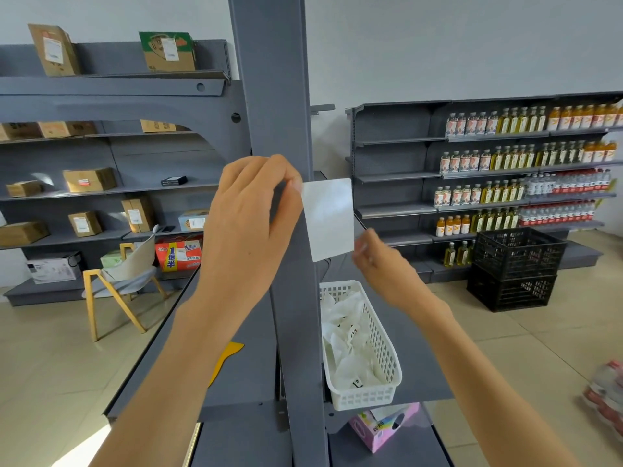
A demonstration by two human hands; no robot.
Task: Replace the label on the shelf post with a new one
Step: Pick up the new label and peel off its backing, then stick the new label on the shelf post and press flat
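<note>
A tall grey shelf post (274, 96) rises through the middle of the view. A blank white label (328, 219) sticks out to the right of the post at hand height. My left hand (251, 224) pinches the label's upper left corner against the post. My right hand (379, 261), blurred, touches the label's lower right corner with its fingertips. Whether the label's left edge adheres to the post is hidden by my left hand.
A white plastic basket (387, 372) of crumpled white paper sits on the grey shelf below. A yellow scraper (226, 360) lies left of the post. A pink tissue box (384, 428) is lower down. Black crates (515, 269), bottle shelves and a chair (124, 279) stand behind.
</note>
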